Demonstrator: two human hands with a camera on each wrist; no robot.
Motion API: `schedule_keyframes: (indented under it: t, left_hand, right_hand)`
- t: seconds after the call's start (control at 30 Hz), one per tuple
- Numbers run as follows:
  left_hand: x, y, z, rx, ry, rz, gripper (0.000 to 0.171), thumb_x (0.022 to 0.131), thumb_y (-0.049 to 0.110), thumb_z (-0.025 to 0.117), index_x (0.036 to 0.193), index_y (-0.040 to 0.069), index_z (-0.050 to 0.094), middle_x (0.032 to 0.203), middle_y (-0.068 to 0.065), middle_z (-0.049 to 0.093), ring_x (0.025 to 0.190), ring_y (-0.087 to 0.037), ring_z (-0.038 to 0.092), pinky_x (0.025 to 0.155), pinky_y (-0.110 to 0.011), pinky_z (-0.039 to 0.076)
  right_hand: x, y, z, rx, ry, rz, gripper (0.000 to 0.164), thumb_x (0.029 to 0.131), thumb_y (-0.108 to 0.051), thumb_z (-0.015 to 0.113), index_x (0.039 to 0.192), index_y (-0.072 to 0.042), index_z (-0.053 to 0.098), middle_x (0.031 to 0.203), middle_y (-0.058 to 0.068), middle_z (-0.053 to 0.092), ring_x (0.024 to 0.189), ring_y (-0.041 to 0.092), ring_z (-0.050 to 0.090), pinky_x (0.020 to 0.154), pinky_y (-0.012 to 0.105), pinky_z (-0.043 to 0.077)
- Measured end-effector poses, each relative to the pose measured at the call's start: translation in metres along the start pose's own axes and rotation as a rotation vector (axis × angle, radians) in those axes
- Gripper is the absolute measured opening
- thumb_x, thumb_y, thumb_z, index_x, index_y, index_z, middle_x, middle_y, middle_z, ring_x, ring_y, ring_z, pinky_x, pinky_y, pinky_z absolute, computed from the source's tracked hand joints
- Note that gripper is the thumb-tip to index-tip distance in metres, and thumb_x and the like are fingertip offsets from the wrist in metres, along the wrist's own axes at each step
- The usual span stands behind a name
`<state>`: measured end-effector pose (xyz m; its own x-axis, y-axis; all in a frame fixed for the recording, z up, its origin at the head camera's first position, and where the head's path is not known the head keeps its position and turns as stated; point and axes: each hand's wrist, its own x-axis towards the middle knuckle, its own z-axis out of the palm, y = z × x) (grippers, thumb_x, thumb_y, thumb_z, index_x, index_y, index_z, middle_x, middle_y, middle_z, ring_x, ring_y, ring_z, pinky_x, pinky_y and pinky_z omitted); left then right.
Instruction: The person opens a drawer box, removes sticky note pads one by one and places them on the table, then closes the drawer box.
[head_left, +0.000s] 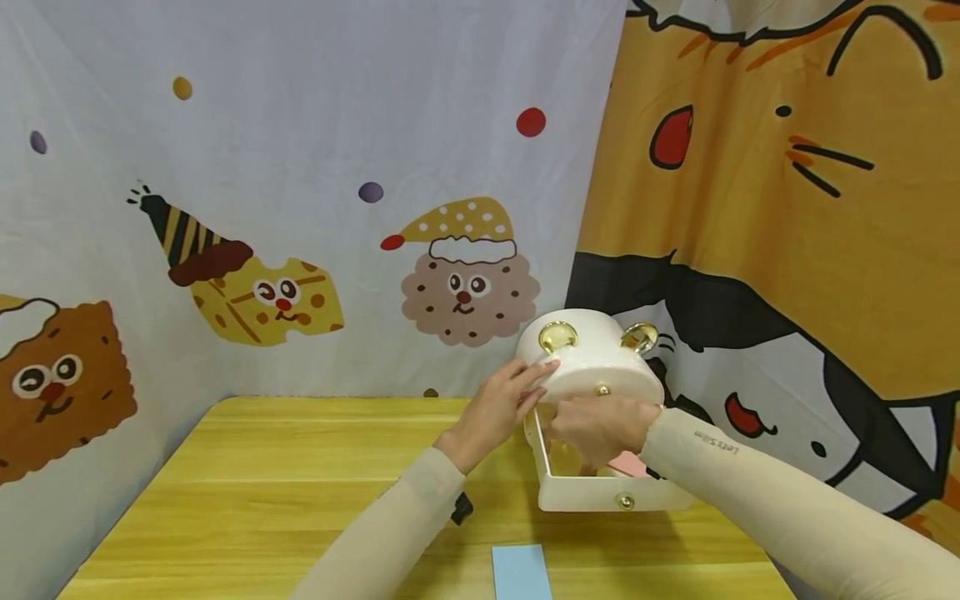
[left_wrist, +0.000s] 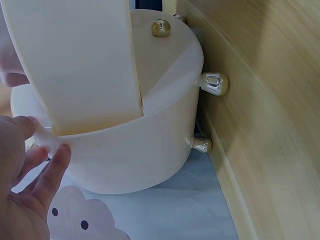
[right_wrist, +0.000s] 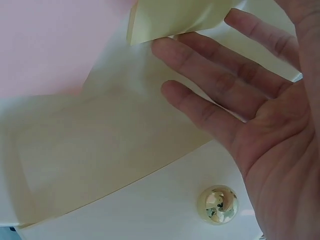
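A white rounded box (head_left: 592, 371) with two gold ear-shaped rings (head_left: 558, 337) stands at the back right of the table. Its lower drawer (head_left: 573, 493), with a gold knob (head_left: 626, 502), is pulled out. My left hand (head_left: 491, 412) rests at the box's upper left edge, fingers extended along the top and thumb lower down. Over the drawer is my right hand (head_left: 603, 427), reaching inside. In the right wrist view its extended fingertips meet the edge of a yellow paper piece (right_wrist: 175, 20). A pink paper piece (right_wrist: 50, 45) lies beside it in the drawer.
A light blue paper piece (head_left: 521, 573) lies on the wooden table (head_left: 315, 500) near its front edge. Behind my left forearm is a small black object (head_left: 462, 508), partly hidden. A printed cloth (head_left: 375, 100) hangs right behind the table and box.
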<state>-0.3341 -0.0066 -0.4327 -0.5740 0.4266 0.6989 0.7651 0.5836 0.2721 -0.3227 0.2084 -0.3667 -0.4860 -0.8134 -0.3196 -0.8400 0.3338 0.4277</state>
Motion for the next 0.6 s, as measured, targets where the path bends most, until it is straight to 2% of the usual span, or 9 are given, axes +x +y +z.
schedule_keyframes:
  t: [0.17, 0.33, 0.53, 0.6]
  left_hand:
    - [0.0002, -0.0008, -0.0004, 0.004, 0.003, 0.004, 0.048, 0.116, 0.018, 0.074, 0.164, 0.022, 0.069, 0.118, -0.007, 0.073, 0.091, -0.015, 0.063, 0.081, -0.024, 0.062]
    - [0.0015, -0.0004, -0.0008, 0.005, -0.005, -0.004, 0.048, 0.117, 0.019, 0.074, 0.164, 0.022, 0.069, 0.118, -0.007, 0.073, 0.092, -0.015, 0.063, 0.082, -0.025, 0.063]
    - [0.0010, -0.0005, -0.0005, 0.000, 0.001, -0.002, 0.048, 0.116, 0.018, 0.075, 0.164, 0.021, 0.070, 0.118, -0.007, 0.073, 0.091, -0.015, 0.064, 0.082, -0.025, 0.063]
    - [0.0006, -0.0007, -0.0002, -0.001, 0.006, 0.003, 0.048, 0.116, 0.017, 0.076, 0.163, 0.020, 0.070, 0.117, -0.007, 0.073, 0.090, -0.015, 0.064, 0.081, -0.024, 0.062]
  right_hand:
    - [0.0004, -0.0012, -0.0012, -0.010, 0.006, -0.002, 0.050, 0.083, -0.058, 0.104, 0.122, -0.033, 0.085, 0.083, -0.017, 0.078, 0.069, 0.001, 0.064, 0.063, 0.021, 0.056]
    - [-0.0008, -0.0019, -0.0026, -0.069, 0.026, -0.007, 0.049, 0.082, -0.058, 0.103, 0.117, -0.030, 0.083, 0.080, -0.017, 0.076, 0.067, 0.002, 0.062, 0.061, 0.022, 0.054]
    - [-0.0019, -0.0020, -0.0044, -0.108, 0.028, -0.008, 0.050, 0.083, -0.060, 0.101, 0.123, -0.035, 0.082, 0.084, -0.016, 0.076, 0.070, 0.004, 0.060, 0.063, 0.025, 0.055]
    - [-0.0021, -0.0019, -0.0047, -0.083, 0.014, -0.005, 0.051, 0.083, -0.059, 0.101, 0.125, -0.036, 0.082, 0.085, -0.015, 0.076, 0.070, 0.004, 0.060, 0.063, 0.025, 0.055]
